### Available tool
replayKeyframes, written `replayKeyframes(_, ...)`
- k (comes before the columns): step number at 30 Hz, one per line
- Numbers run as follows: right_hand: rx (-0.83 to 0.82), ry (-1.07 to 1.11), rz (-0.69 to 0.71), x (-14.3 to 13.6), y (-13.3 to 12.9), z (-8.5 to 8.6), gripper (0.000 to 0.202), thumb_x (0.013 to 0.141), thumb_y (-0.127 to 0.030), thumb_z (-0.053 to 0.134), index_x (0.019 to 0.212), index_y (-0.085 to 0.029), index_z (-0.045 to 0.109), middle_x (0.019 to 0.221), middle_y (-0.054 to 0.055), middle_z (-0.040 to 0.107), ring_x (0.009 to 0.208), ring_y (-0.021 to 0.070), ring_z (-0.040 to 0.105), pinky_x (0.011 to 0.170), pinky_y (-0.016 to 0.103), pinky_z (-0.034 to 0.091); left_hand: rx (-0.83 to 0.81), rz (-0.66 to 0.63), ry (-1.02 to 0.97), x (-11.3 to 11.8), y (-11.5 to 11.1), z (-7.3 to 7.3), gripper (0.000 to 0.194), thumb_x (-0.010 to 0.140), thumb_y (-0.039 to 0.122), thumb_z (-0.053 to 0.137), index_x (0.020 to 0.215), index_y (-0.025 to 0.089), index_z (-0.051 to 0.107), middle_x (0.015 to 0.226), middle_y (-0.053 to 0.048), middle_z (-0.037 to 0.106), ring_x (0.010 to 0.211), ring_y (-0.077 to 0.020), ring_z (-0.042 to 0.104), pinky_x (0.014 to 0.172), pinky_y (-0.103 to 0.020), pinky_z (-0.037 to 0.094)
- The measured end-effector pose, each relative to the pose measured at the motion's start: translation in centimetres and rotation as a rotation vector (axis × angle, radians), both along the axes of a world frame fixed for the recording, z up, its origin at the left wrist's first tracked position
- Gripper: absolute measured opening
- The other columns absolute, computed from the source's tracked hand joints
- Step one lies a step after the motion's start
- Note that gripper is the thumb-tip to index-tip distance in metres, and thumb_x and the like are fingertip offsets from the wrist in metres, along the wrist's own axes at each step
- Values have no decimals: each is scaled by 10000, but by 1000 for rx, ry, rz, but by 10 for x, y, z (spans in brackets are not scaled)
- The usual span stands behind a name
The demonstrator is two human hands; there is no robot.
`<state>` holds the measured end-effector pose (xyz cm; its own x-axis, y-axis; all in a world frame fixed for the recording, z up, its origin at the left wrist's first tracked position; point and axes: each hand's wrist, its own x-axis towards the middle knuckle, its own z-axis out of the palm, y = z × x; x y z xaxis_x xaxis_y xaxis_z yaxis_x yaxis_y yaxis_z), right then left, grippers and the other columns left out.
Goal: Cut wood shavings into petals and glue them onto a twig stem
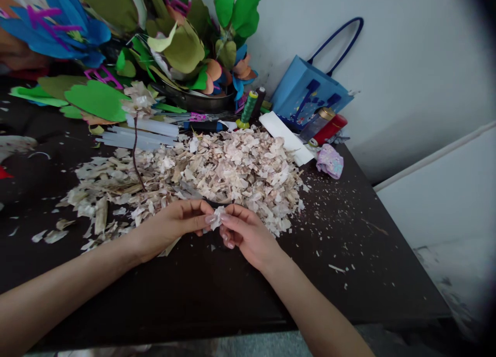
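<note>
- A dark surface (240, 300) is backed by a pale wall (411, 62); a loose heap of dry flakes (240, 166) is spread on it, with crumbs scattered to the right.
- Just in front of the heap, a small pale flake (217, 218) is held between fingertips.
- It is pinched by both hands: at one side by the left hand (173, 224), at the other by the right hand (251, 238).
- By its look, it may be judged very light, thin and fragile, easily torn or crumbled by a hard squeeze; whether it is brittle or supple cannot be told.
- It is best taken by opposite edges, with light pressure from thumb and forefinger.
</note>
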<state>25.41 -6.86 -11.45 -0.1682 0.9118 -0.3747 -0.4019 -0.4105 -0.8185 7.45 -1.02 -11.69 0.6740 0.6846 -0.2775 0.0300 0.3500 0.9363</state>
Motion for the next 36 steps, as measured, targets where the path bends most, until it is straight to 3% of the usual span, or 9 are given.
replayKeyframes(4, 48, -40, -6, 1, -1, 0, 369, 773, -528, 759, 751, -207, 577, 574, -57, 532, 469, 81, 434, 428, 216, 295, -29, 20, -14, -1, 1, 3, 219, 804, 403, 788, 776, 192, 736, 732, -10, 652, 689, -134, 545, 638, -237, 437)
replayKeyframes(6, 158, -204, -16, 3, -3, 3, 357, 857, -553, 665, 791, -211, 587, 620, -43, 526, 505, 98, 446, 458, 234, 336, -44, 100, -35, -5, 6, 5, 234, 788, 414, 804, 773, 191, 732, 729, -12, 657, 687, -133, 556, 647, -240, 447)
replayKeyframes(8, 317, -515, 3, 6, -5, 7, 274, 909, -479, 628, 849, -213, 606, 694, -16, 552, 588, 125, 499, 537, 261, 404, -47, 225, -69, -11, 14, 8, 255, 752, 422, 835, 765, 193, 722, 737, -14, 661, 701, -139, 573, 665, -247, 462)
replayKeyframes(11, 523, -1089, 87, 9, -9, 11, 130, 882, -313, 677, 927, -214, 607, 903, 55, 616, 829, 212, 596, 708, 342, 486, -6, 373, -76, -19, 27, 12, 269, 729, 413, 857, 755, 198, 698, 728, -7, 649, 697, -140, 574, 662, -250, 464)
replayKeyframes(14, 588, -1514, 211, 9, -12, 9, 208, 817, -228, 744, 955, -194, 592, 1015, 109, 612, 975, 313, 612, 784, 442, 525, 61, 454, -33, -24, 34, 12, 239, 778, 394, 823, 779, 201, 682, 692, 6, 620, 654, -127, 544, 625, -243, 437)
replayKeyframes(16, 589, -1639, 286, 10, -13, 6, 259, 783, -212, 785, 946, -185, 586, 1003, 111, 608, 965, 331, 625, 759, 455, 550, 77, 466, -23, -25, 35, 10, 223, 807, 384, 797, 791, 199, 674, 668, 11, 595, 633, -123, 523, 611, -245, 425)
replayKeyframes(22, 601, -1740, 291, 9, -12, 1, 337, 736, -206, 841, 935, -174, 571, 977, 112, 609, 926, 330, 638, 731, 462, 587, 10, 476, -85, -28, 40, 4, 220, 819, 376, 792, 802, 191, 674, 671, 8, 580, 620, -117, 508, 600, -240, 434)
replayKeyframes(28, 581, -1715, 262, 9, -10, -4, 382, 707, -211, 849, 970, -170, 574, 1006, 123, 619, 959, 346, 637, 791, 503, 589, -248, 509, -256, -31, 46, 8, 269, 692, 292, 904, 746, 149, 682, 678, 6, 595, 621, -92, 542, 584, -197, 479)
replayKeyframes(36, 582, -1678, 216, 5, -7, -7, 216, 737, -181, 680, 932, -166, 588, 973, 137, 619, 960, 356, 611, 781, 502, 551, -328, 567, -347, -41, 56, 17, 174, 736, 174, 860, 724, 135, 692, 659, -8, 618, 595, -86, 573, 550, -162, 522)
